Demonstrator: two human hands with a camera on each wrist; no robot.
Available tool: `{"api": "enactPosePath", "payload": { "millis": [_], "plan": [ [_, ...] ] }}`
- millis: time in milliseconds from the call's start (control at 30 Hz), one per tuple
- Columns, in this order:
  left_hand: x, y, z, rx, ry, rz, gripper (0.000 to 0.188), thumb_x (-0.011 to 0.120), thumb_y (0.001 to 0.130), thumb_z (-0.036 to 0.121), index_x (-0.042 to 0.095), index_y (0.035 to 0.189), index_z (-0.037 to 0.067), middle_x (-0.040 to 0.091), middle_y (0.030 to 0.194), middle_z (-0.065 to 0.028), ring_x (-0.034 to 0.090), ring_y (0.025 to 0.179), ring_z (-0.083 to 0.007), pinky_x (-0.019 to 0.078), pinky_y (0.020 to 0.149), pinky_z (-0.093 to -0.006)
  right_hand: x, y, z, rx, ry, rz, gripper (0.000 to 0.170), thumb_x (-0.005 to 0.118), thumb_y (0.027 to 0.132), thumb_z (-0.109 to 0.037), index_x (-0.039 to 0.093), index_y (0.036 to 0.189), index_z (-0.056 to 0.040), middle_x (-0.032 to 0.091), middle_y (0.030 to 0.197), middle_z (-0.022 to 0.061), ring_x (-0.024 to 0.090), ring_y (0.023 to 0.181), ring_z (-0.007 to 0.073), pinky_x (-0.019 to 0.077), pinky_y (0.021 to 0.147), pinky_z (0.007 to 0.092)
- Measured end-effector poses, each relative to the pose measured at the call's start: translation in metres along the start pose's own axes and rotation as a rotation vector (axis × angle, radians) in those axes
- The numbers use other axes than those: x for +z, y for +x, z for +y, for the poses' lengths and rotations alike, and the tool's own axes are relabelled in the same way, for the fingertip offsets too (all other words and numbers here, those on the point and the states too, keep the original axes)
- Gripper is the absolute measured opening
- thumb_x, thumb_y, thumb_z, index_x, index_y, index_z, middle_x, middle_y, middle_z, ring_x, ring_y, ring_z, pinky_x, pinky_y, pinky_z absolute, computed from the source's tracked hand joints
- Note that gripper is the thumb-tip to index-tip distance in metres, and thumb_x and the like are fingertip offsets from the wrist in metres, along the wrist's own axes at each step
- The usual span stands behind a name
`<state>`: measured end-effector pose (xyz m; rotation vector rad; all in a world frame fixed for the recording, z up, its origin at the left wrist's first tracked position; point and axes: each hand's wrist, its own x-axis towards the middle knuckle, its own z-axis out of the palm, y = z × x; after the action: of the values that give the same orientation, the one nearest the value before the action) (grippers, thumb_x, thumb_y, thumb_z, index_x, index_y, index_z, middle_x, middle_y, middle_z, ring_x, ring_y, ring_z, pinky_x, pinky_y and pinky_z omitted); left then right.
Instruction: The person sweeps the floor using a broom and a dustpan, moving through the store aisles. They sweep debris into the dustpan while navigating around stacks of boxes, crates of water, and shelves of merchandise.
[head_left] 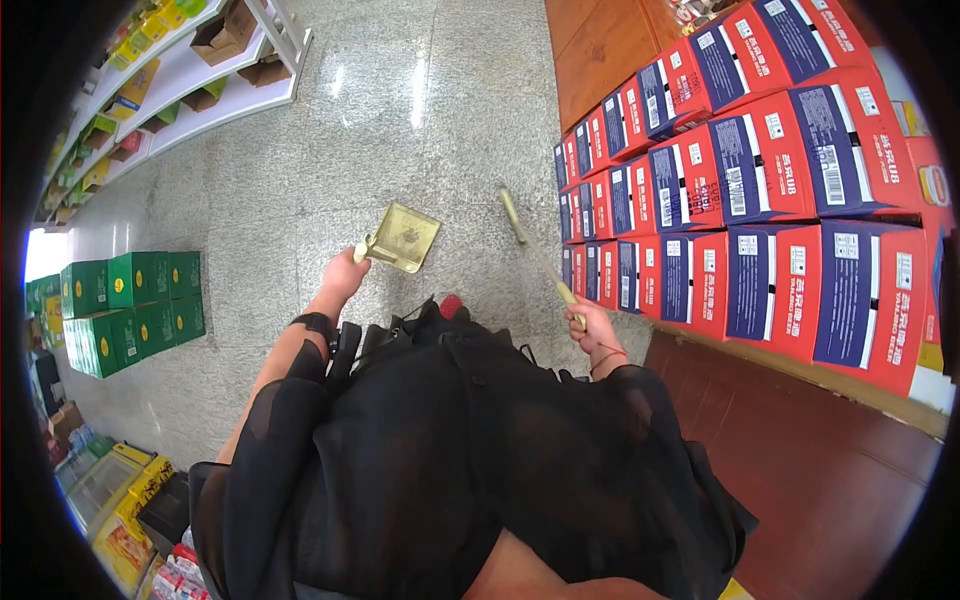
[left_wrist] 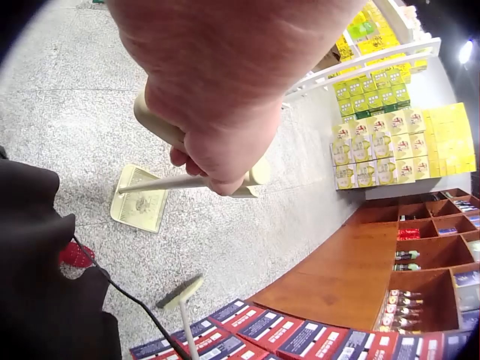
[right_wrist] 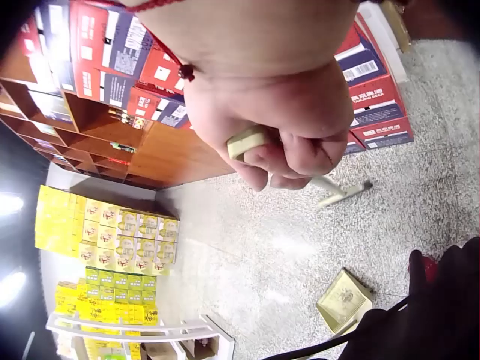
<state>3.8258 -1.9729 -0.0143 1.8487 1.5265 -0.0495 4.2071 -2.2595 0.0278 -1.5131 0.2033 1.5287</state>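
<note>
My left hand (head_left: 345,275) grips the top of a long-handled dustpan (head_left: 408,237), whose pale yellow pan lies low over the speckled floor. In the left wrist view the fingers of that hand (left_wrist: 217,127) curl round the cream handle. Fine dark dirt shows on the pan's bottom. My right hand (head_left: 593,328) holds a broom (head_left: 540,258) by its pale handle. The broom head (right_wrist: 345,196) is down at the floor near the beer cartons, apart from the dustpan. A red-tipped shoe (head_left: 451,306) shows below the pan.
Stacked red and blue beer cartons (head_left: 770,170) line the right side on a low wooden base. Green cartons (head_left: 135,305) stand at the left. White shelving (head_left: 200,90) with goods is at the upper left. Speckled floor (head_left: 370,110) stretches ahead between them.
</note>
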Motion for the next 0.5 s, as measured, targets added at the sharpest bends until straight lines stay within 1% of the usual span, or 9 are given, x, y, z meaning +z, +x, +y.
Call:
{"api": "enactPosePath", "payload": {
  "millis": [33, 67, 133, 300, 367, 400, 433, 500],
  "plan": [
    [0.002, 0.007, 0.006, -0.005, -0.001, 0.0, 0.035, 0.057, 0.074, 0.03, 0.059, 0.096, 0.004, 0.062, 0.089, -0.0208, 0.058, 0.088, -0.0368, 0.0451, 0.077, -0.0437, 0.002, 0.006, -0.002, -0.015, 0.014, 0.068, 0.031, 0.055, 0.076, -0.007, 0.049, 0.106, -0.0059, 0.045, 0.063, -0.001, 0.034, 0.041, 0.0059, 0.0227, 0.036, 0.0205],
    [0.004, 0.013, 0.012, -0.003, 0.025, -0.027, 0.035, 0.057, 0.074, 0.031, 0.059, 0.096, 0.004, 0.062, 0.089, -0.0208, 0.058, 0.088, -0.0367, 0.0453, 0.077, -0.0437, 0.004, 0.013, -0.004, -0.011, 0.011, 0.067, 0.031, 0.055, 0.076, -0.007, 0.049, 0.106, -0.0059, 0.045, 0.063, -0.001, 0.034, 0.041, 0.0059, 0.0227, 0.036, 0.0205],
    [0.008, 0.028, 0.019, 0.03, 0.085, -0.057, 0.037, 0.058, 0.073, 0.033, 0.058, 0.097, 0.005, 0.062, 0.09, -0.0206, 0.058, 0.088, -0.0361, 0.0455, 0.078, -0.0434, 0.011, 0.029, -0.008, -0.031, 0.1, 0.14, 0.019, 0.056, 0.076, -0.007, 0.047, 0.093, -0.0077, 0.045, 0.061, -0.0004, 0.035, 0.04, 0.007, 0.0234, 0.035, 0.0209],
    [0.008, 0.058, 0.048, 0.036, 0.06, -0.101, 0.038, 0.056, 0.074, 0.033, 0.057, 0.097, 0.004, 0.061, 0.091, -0.0207, 0.058, 0.09, -0.0352, 0.0447, 0.08, -0.0426, 0.039, 0.058, -0.031, 0.005, 0.051, 0.102, 0.016, 0.056, 0.075, -0.007, 0.046, 0.088, -0.0094, 0.044, 0.06, -0.0008, 0.035, 0.039, 0.007, 0.0223, 0.033, 0.0215],
    [0.005, 0.075, 0.055, 0.072, 0.09, -0.128, 0.037, 0.056, 0.074, 0.031, 0.057, 0.097, 0.003, 0.061, 0.092, -0.0206, 0.058, 0.09, -0.0354, 0.0446, 0.08, -0.0425, 0.055, 0.063, -0.042, 0.045, -0.086, -0.014, 0.019, 0.054, 0.077, -0.006, 0.049, 0.095, -0.0071, 0.045, 0.063, 0.0006, 0.035, 0.041, 0.0052, 0.0235, 0.034, 0.0203],
    [0.004, 0.082, 0.057, 0.129, 0.077, -0.102, 0.033, 0.056, 0.076, 0.031, 0.057, 0.093, 0.002, 0.061, 0.088, -0.0217, 0.058, 0.086, -0.038, 0.0453, 0.076, -0.044, 0.067, 0.065, -0.049, 0.07, -0.159, -0.025, 0.027, 0.054, 0.077, -0.006, 0.048, 0.103, -0.0066, 0.045, 0.064, 0.0004, 0.035, 0.042, 0.0052, 0.0241, 0.035, 0.02],
    [0.001, 0.088, 0.062, 0.132, 0.073, -0.102, 0.033, 0.056, 0.076, 0.031, 0.057, 0.093, 0.002, 0.061, 0.088, -0.0217, 0.058, 0.086, -0.038, 0.0453, 0.076, -0.044, 0.08, 0.066, -0.056, 0.067, -0.16, -0.021, 0.027, 0.054, 0.077, -0.006, 0.048, 0.103, -0.0066, 0.045, 0.064, 0.0004, 0.035, 0.042, 0.0052, 0.0241, 0.035, 0.02],
    [-0.007, 0.104, 0.072, 0.16, 0.077, -0.109, 0.033, 0.056, 0.076, 0.031, 0.057, 0.093, 0.002, 0.061, 0.088, -0.0221, 0.058, 0.085, -0.0383, 0.0456, 0.075, -0.0442, 0.105, 0.067, -0.069, 0.08, -0.286, -0.086, 0.02, 0.055, 0.074, -0.007, 0.05, 0.094, -0.0109, 0.043, 0.061, -0.002, 0.034, 0.041, 0.0064, 0.0227, 0.035, 0.0214]
  ]
}}
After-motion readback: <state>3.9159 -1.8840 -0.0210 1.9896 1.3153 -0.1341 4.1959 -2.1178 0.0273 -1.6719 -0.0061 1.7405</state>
